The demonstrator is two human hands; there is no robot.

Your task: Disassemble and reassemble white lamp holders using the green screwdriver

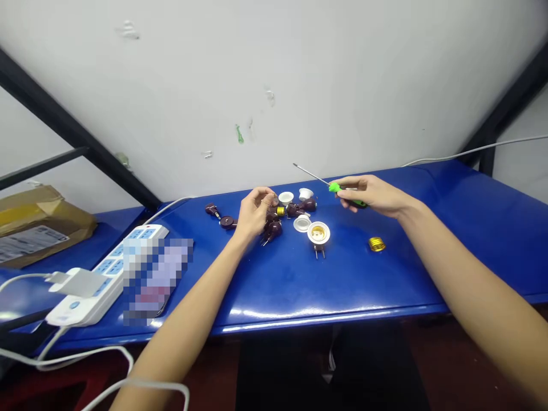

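Note:
My right hand (368, 194) is closed round the green and black handle of a screwdriver (314, 174), whose metal shaft points up and left. Over the dark brown plug parts (273, 229), my left hand (256, 210) has its fingers curled together. What those fingertips hold, if anything, is too small to make out. A white lamp socket (319, 234) with a gold inner shell and two plug pins lies between the hands. Beside it is a white round cap (302, 223). A loose gold threaded ring (377, 244) rests below my right hand.
Two white cups, one a shallow bowl shape (286, 198), the other a taller cup (305, 194), stand near the wall. A white power strip (107, 274) with a charger (79, 282) and a blurred-out phone (160, 279) lie left. A cardboard box (43, 225) sits farther left.

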